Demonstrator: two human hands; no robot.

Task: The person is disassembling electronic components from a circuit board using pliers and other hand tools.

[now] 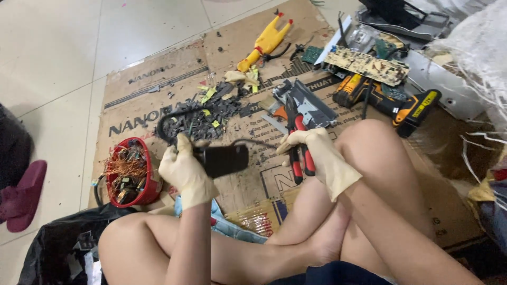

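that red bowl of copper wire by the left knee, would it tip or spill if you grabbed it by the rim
The red bowl looks heaped with copper wire and small dark parts, so it is probably heavy for its size. It already sits tilted on the cardboard, so a one-sided rim lift would likely tip it. The springy wire strands poke past the rim and may snag or spill.

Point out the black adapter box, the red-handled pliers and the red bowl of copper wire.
black adapter box (226, 160): head view, on the flat face beside the left hand.
red-handled pliers (302, 154): head view, on the red handles below the right hand.
red bowl (150, 174): head view, on its right rim.
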